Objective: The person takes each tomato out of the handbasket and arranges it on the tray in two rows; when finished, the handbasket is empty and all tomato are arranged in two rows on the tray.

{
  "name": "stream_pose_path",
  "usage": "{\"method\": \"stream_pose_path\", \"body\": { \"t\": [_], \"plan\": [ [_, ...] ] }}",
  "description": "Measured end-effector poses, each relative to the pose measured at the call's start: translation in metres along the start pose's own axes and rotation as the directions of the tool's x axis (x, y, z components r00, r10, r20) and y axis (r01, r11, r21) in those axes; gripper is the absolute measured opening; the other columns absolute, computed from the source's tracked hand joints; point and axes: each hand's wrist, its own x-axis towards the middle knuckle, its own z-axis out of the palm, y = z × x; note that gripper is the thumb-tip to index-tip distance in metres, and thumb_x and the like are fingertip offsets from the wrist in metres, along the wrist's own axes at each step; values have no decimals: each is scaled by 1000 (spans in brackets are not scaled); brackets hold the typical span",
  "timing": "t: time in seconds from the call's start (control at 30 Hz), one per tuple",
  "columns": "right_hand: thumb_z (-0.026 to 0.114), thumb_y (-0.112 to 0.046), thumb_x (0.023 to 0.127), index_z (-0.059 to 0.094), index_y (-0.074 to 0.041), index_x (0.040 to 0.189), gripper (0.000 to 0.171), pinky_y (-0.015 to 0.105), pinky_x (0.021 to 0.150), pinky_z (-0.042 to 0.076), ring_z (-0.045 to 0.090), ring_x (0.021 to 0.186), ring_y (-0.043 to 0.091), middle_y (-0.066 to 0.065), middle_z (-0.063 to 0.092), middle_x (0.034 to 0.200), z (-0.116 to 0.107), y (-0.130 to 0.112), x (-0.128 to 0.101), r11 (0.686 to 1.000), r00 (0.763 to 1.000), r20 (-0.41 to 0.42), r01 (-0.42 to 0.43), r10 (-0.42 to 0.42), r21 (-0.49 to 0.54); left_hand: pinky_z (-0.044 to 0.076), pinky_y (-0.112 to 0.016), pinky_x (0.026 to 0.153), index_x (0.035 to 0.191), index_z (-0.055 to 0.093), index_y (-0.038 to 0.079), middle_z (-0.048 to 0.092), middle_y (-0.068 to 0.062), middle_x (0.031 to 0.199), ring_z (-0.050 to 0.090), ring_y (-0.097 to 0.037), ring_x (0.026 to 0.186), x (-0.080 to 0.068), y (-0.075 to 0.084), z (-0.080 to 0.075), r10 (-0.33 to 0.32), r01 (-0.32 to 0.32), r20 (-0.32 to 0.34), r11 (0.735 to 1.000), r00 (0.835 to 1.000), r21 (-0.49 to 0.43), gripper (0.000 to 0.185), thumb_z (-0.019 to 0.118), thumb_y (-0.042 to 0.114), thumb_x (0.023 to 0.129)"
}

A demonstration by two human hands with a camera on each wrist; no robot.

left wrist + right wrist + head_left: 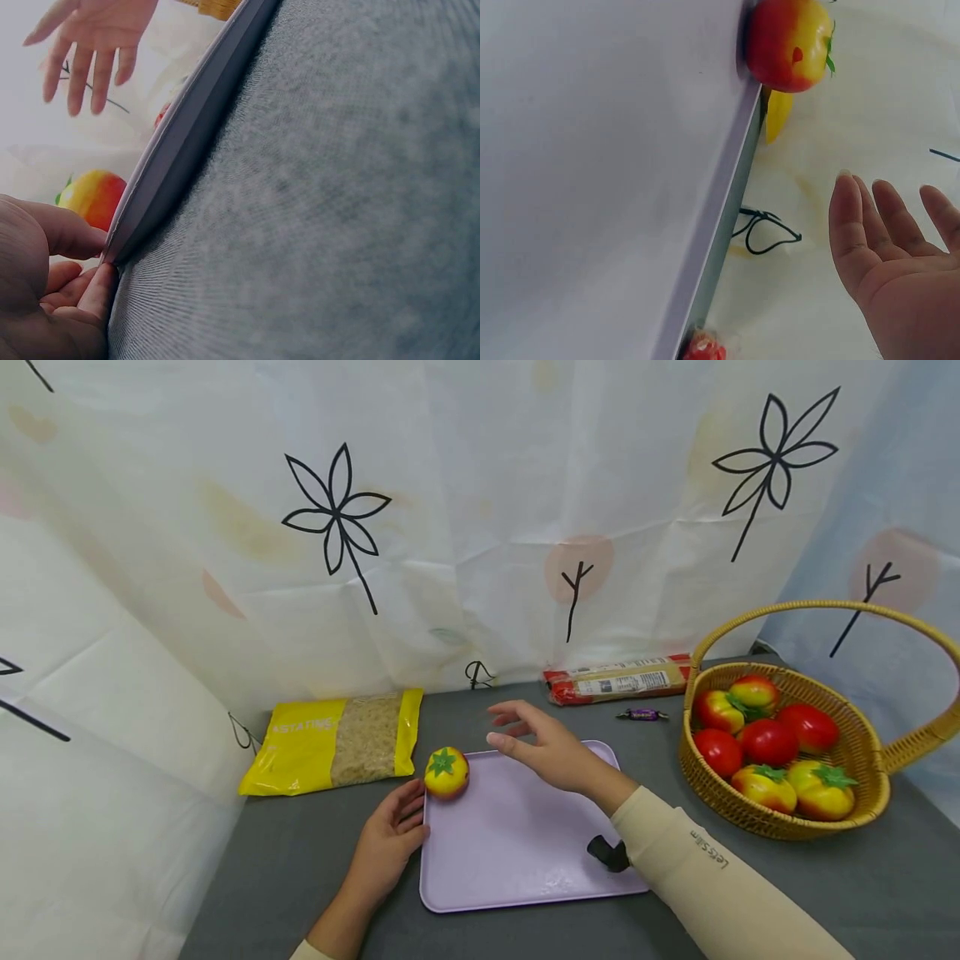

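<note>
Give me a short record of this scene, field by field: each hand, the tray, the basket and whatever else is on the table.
left hand: fingers pinch the left edge of the lilac tray
right hand: open, held above the tray, holding nothing
tomato: yellow-red toy, in the tray's far left corner
wicker basket: right of the tray, holds six more toy tomatoes
yellow bag: left of the tray, at the back
red packet: against the curtain
wrapped candy: between tray and basket
</note>
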Motion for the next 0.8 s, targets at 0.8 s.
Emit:
{"method": "stream_pose_path", "body": {
  "t": [0.8],
  "plan": [
    [54, -17, 114, 45, -3, 158, 46, 52, 98, 58, 59, 132, 46, 23, 57, 146, -53, 24, -69, 997, 993, -109, 59, -52, 57, 51, -37, 110, 159, 47, -5, 52, -24, 157, 56, -38, 140, 0, 1, 0, -3, 3, 0, 1000, 1000, 10, 69, 69, -15, 94]
  ]
}}
